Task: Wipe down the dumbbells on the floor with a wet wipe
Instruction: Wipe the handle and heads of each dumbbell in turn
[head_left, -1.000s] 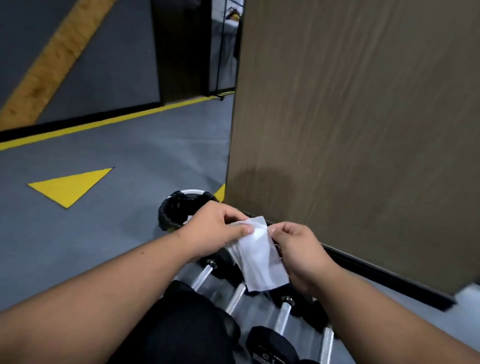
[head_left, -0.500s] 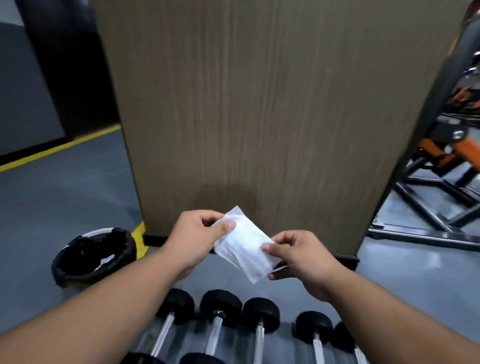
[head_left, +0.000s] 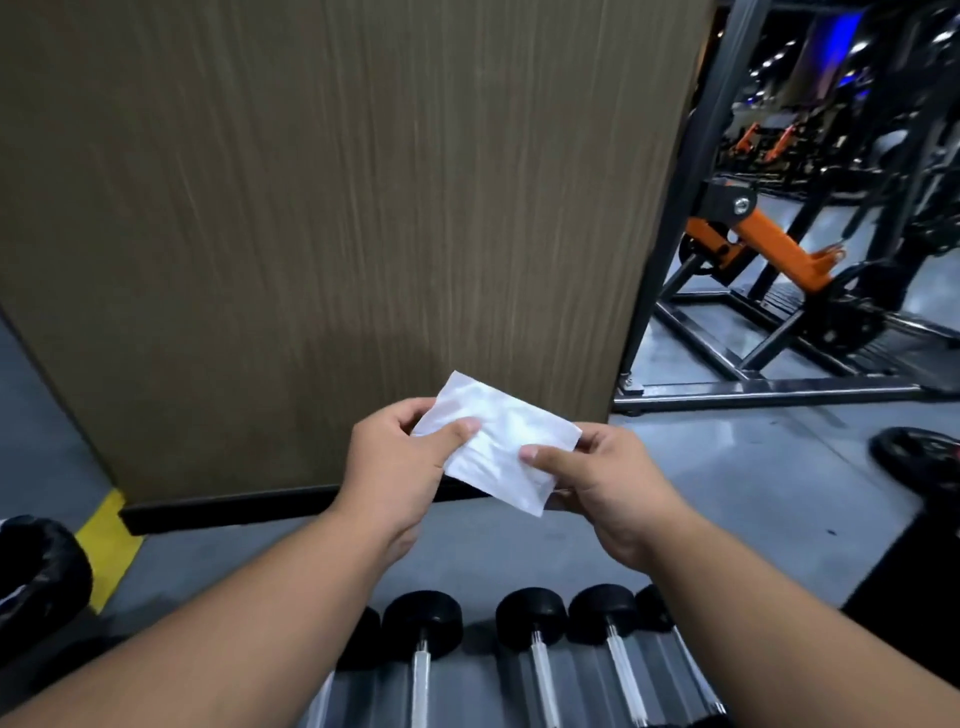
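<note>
Both hands are pinching one white wet wipe (head_left: 498, 447), flat rectangular sheet, slightly crumpled and glossy. Left hand (head_left: 397, 470) is clamping thumb over the left edge, right hand (head_left: 605, 480) is clamping thumb on the lower right corner; the wipe is hanging in the air between them, above the floor. Dumbbells (head_left: 423, 623) are lying in a row on the grey floor (head_left: 753, 478) below the forearms: round matte black heads, ridged metal handles. Wood-grain panel (head_left: 337, 208) is standing behind. Black-lined bin (head_left: 36, 571) is sitting at left edge.
</note>
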